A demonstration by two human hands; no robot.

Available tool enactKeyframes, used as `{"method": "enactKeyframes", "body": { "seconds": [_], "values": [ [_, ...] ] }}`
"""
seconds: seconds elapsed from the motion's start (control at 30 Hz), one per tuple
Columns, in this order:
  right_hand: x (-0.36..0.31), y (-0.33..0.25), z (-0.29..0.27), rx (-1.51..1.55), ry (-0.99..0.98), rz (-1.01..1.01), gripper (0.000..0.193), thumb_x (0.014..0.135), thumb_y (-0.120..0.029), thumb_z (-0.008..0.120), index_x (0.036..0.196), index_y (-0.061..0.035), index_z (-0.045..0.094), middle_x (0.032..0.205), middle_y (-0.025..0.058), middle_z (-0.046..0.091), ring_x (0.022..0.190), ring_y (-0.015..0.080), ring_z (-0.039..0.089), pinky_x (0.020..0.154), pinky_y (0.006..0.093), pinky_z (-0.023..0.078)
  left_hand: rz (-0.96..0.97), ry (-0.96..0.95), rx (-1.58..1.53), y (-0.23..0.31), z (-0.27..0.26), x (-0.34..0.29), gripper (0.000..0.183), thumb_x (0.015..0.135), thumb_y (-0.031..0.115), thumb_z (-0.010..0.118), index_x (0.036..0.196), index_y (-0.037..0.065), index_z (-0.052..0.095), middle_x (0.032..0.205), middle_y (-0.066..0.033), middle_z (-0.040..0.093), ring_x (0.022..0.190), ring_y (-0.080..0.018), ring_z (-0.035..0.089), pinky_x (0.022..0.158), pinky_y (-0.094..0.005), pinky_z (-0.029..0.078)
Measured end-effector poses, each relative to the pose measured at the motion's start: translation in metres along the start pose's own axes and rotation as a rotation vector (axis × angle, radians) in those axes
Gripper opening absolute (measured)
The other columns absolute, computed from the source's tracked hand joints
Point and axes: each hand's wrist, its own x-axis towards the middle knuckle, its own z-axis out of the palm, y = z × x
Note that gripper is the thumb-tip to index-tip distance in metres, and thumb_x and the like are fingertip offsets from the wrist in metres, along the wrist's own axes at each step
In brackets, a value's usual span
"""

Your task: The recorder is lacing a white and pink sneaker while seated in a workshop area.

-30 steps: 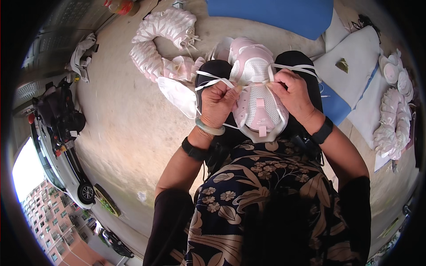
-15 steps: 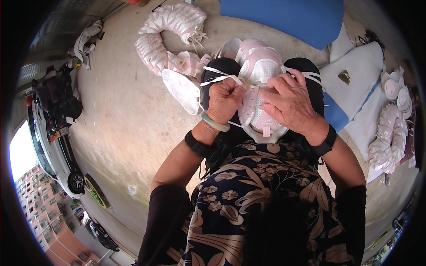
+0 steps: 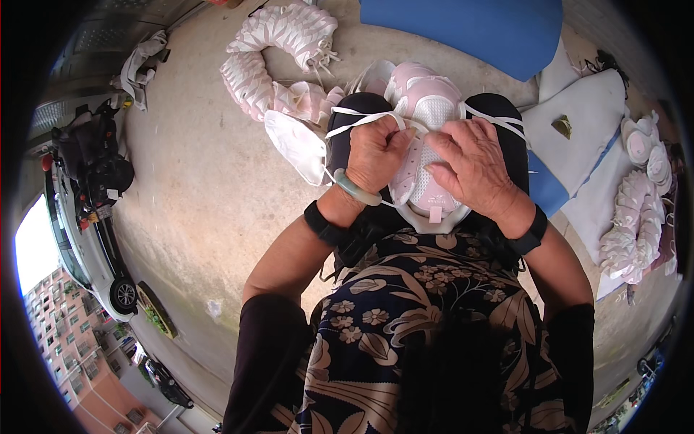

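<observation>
A pink and white shoe upper (image 3: 434,112) lies across my dark-trousered knees, its toe pointing away from me. My left hand (image 3: 376,155) is closed at the left row of eyelets, pinching a white shoelace (image 3: 354,124) between thumb and finger. A short loop of lace stands up beside that thumb. Over the right side of the upper, my right hand (image 3: 473,163) has its fingers curled on the eyelet edge, with the thumb on the mesh; its fingertips are partly hidden. Loose lace also runs out over my right knee.
A curved stack of pink and white uppers (image 3: 282,32) lies on the floor ahead left, near a white mask-shaped piece (image 3: 293,148). Blue sheeting (image 3: 463,29) lies ahead; white sheets (image 3: 571,112) and another stack of uppers (image 3: 632,224) are at right. A scooter (image 3: 94,166) stands far left.
My left hand has shifted slightly right and turned, and the lace by it now bows up in a loop. My right hand stays on the upper, its fingers a little moved.
</observation>
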Motion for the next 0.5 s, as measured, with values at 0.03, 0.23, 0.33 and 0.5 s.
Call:
{"method": "enactKeyframes", "body": {
  "seconds": [0.03, 0.23, 0.33, 0.5],
  "values": [
    [0.0, 0.0, 0.001, 0.01, 0.009, 0.003, 0.043, 0.069, -0.025, 0.069, 0.105, -0.0081, 0.054, 0.098, 0.0074, 0.047, 0.094, 0.0245, 0.047, 0.09, 0.0441, 0.032, 0.0, -0.001, 0.001, 0.001, 0.0, 0.001, 0.011, 0.084, 0.005, 0.06, 0.074, -0.001, 0.059, 0.058, 0.0028, 0.052, 0.048, -0.0033, 0.044, 0.044, -0.021, 0.038],
    [-0.001, 0.002, 0.002, 0.043, 0.034, 0.006, 0.042, 0.068, -0.024, 0.07, 0.104, -0.0075, 0.055, 0.097, 0.0074, 0.047, 0.093, 0.0252, 0.047, 0.088, 0.0416, 0.033, 0.022, -0.026, 0.087, 0.007, -0.002, 0.005, 0.012, 0.082, 0.004, 0.06, 0.072, 0.0, 0.058, 0.054, 0.0012, 0.051, 0.049, -0.0039, 0.045, 0.043, -0.0236, 0.038],
    [-0.001, 0.002, 0.003, 0.049, 0.041, 0.01, 0.041, 0.068, -0.024, 0.07, 0.103, -0.0075, 0.056, 0.097, 0.0073, 0.047, 0.093, 0.0252, 0.047, 0.087, 0.0414, 0.034, 0.096, -0.035, 0.152, 0.01, -0.004, 0.009, 0.01, 0.08, 0.005, 0.062, 0.072, 0.0, 0.058, 0.052, -0.0029, 0.051, 0.047, -0.0074, 0.045, 0.044, -0.0253, 0.039],
    [-0.001, 0.001, 0.004, 0.054, 0.038, 0.018, 0.039, 0.069, -0.024, 0.069, 0.101, -0.0078, 0.056, 0.097, 0.0072, 0.047, 0.093, 0.0253, 0.047, 0.087, 0.0412, 0.034, 0.47, -0.095, 0.553, 0.021, -0.002, 0.014, 0.008, 0.069, 0.007, 0.059, 0.068, 0.003, 0.053, 0.065, -0.0164, 0.058, 0.058, -0.0347, 0.058, 0.051, -0.0413, 0.046]
  ]
}}
